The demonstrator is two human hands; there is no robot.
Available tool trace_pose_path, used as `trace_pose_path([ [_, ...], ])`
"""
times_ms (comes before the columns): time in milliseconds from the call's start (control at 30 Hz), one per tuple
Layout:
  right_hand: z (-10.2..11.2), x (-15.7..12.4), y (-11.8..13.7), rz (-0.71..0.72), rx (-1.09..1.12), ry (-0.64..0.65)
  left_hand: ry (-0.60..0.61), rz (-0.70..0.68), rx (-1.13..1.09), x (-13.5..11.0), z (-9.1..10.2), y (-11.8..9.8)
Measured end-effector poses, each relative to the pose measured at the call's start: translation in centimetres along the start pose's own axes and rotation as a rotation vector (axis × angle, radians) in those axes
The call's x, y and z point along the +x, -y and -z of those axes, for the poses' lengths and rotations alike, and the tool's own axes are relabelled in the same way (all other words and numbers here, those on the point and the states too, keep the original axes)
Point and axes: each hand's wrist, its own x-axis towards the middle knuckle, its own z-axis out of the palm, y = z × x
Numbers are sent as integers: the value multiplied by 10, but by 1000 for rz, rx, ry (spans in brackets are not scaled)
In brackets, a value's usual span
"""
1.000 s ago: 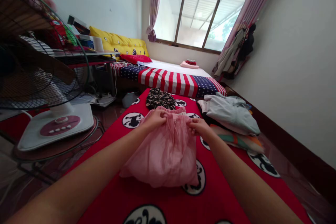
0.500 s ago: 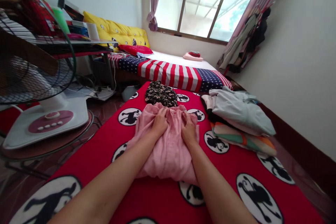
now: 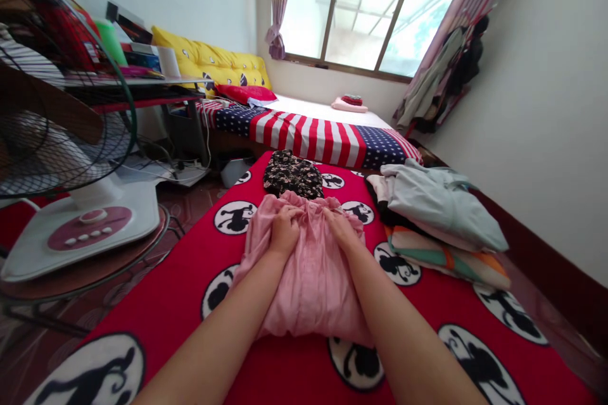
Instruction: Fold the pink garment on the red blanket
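Squarely, left hand (image 3: 284, 233), right hand (image 3: 342, 231), palm-down on pink fabric (image 3: 308, 291)

And on the mat (image 3: 285, 373) we have the left hand (image 3: 284, 234) and right hand (image 3: 342, 231) both on a gathered garment (image 3: 308, 291), with a second garment (image 3: 291, 174) just ahead of it! Folded clothes (image 3: 441, 215) sit to the right, half on the mat. Out left, a fan (image 3: 61, 139) stands before a desk (image 3: 133, 82), and beyond the mat, a bed (image 3: 308, 139) lies under the window (image 3: 370, 12).
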Motion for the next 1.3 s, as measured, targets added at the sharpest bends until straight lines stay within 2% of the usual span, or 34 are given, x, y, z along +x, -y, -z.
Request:
trace_pose_path([
  [167, -12, -14, 11, -105, -78, -120, -7, -21, -16, 0, 0, -3],
  [333, -26, -27, 15, -79, -228, -281, -57, -76, -18, -4, 7, -13],
  [467, -27, -25, 13, -48, -261, -283, 13, -201, -8, -7, 13, -20],
  [567, -28, -25, 11, -26, -279, -254, 185, -299, 23, -9, 11, -19],
  [633, -29, -26, 11, -25, -307, -223, 279, -300, 33, -9, 7, -15],
  [767, -34, -27, 12, -37, -378, -196, 337, -229, -8, -7, -1, -3],
  [867, -35, -27, 13, -13, -380, -209, 317, -227, -33, -5, -3, 2],
  [967, -33, -27, 13, -6, -339, -258, 138, -147, -23, -5, -2, 3],
  [1033, -32, -27, 13, -25, -316, -278, 69, -99, -9, -6, -1, 2],
  [1133, -29, -27, 15, -53, -286, -272, 104, -117, 1, -6, -1, 0],
  [1300, -23, -28, 15, -55, -152, -268, 290, -316, 115, -7, -5, -1],
])
